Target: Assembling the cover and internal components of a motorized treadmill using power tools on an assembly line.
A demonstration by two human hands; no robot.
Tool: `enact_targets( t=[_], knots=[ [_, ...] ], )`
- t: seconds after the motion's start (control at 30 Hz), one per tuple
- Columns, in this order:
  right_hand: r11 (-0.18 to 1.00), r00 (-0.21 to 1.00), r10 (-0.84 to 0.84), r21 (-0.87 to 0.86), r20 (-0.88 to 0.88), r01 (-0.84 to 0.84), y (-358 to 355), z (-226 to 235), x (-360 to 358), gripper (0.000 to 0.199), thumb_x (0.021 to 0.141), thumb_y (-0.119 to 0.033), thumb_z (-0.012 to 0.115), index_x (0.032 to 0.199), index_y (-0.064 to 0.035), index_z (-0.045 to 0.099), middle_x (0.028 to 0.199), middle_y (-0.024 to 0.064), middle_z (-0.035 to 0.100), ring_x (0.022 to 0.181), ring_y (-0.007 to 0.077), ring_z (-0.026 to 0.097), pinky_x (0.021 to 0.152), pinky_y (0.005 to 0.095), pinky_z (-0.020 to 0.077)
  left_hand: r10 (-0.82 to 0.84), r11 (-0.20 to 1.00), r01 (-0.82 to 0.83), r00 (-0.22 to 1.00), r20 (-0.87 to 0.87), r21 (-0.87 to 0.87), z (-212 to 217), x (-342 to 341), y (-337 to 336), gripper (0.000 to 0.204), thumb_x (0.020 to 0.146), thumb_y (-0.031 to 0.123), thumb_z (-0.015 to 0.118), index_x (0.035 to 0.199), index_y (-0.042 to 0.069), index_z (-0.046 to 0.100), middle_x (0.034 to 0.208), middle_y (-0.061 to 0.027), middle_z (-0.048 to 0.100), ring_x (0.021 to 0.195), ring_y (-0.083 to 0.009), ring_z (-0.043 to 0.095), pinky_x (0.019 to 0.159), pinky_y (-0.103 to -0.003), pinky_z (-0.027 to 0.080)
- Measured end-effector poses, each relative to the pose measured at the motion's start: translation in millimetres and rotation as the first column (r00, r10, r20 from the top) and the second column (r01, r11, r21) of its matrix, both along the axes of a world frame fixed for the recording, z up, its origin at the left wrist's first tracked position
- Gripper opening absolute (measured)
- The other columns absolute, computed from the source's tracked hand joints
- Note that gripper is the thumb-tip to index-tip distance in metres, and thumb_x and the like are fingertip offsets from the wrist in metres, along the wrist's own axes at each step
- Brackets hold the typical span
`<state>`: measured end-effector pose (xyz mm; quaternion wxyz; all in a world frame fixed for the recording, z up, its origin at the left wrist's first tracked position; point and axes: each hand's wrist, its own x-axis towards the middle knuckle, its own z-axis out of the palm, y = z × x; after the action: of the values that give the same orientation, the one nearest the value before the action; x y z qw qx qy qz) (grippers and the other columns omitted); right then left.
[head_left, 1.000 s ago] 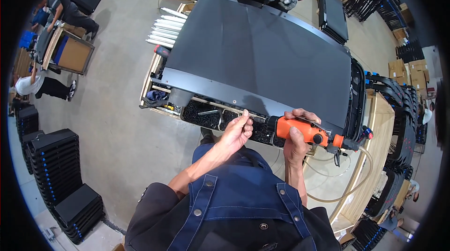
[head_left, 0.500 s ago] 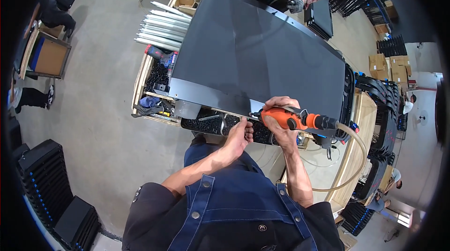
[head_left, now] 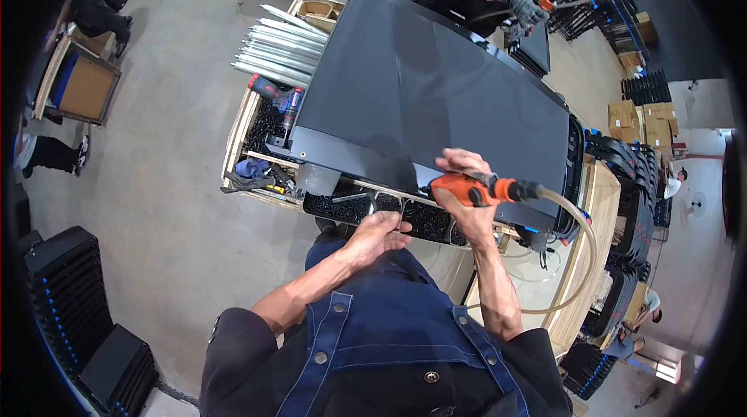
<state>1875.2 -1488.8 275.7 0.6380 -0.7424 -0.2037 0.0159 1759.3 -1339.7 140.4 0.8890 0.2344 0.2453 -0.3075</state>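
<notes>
Just right of centre, the right hand is wrapped tight around an orange air driver, its nose pressed at the near edge of a big dark panel that fills the upper middle of the frame. A black fitting and a clear hose run off the tool's right end, the hose looping down toward the lower right. Below and left of the tool, the left hand is curled over a tray of black screws at the bench's near edge; its fingers are bent in as if pinching, but whether anything is in them cannot be told. The panel lies on a wooden bench. At the bench's left end sit a cordless drill and, above it, a stack of silvery metal bars. At the top right, another person's gloved hand holds a second orange tool at the panel's far edge. Stacks of black trays stand on the floor at the lower left, and more black parts line the right side.
</notes>
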Motion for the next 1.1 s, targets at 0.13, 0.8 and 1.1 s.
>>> enact_targets(
  t=[0.13, 0.8, 1.1],
  knots=[
    [0.965, 0.996, -0.032, 0.257, -0.089, 0.054, -26, 8, -11, 0.049, 0.076, 0.010, 0.071, 0.118, -0.0062, 0.051, 0.115, 0.0159, 0.061, 0.104, 0.0276, 0.066, 0.093, 0.0427, 0.0562, -0.030, 0.999, 0.029, 0.999, -0.021, -0.039, -7, -2, 6, 0.034, 0.100, 0.038, 0.062, 0.111, 0.006, 0.064, 0.094, -0.0038, 0.068, 0.079, -0.0156, 0.069, 0.070, -0.026, 0.059],
    [0.673, 0.903, 0.133, 0.706, -0.409, 0.221, -52, -5, -27, 0.050, 0.076, -0.002, 0.070, 0.122, -0.0102, 0.053, 0.110, 0.0102, 0.061, 0.097, 0.0228, 0.065, 0.102, 0.0498, 0.0483, 0.204, 0.967, -0.225, 0.964, 0.170, 0.118, 15, -26, 3, 0.034, 0.104, 0.028, 0.057, 0.124, 0.001, 0.059, 0.097, -0.0092, 0.069, 0.076, -0.0141, 0.067, 0.066, -0.025, 0.057],
    [0.682, 0.893, 0.085, 0.679, -0.442, 0.271, -11, -10, -34, 0.048, 0.077, -0.001, 0.069, 0.121, -0.0101, 0.053, 0.109, 0.0100, 0.062, 0.096, 0.0224, 0.065, 0.102, 0.0497, 0.0484, 0.117, 0.966, -0.179, 0.947, 0.300, 0.186, 33, -18, 40, 0.038, 0.108, 0.032, 0.048, 0.131, 0.001, 0.049, 0.099, -0.0137, 0.066, 0.071, -0.0113, 0.058, 0.061, -0.024, 0.049]
  ],
)
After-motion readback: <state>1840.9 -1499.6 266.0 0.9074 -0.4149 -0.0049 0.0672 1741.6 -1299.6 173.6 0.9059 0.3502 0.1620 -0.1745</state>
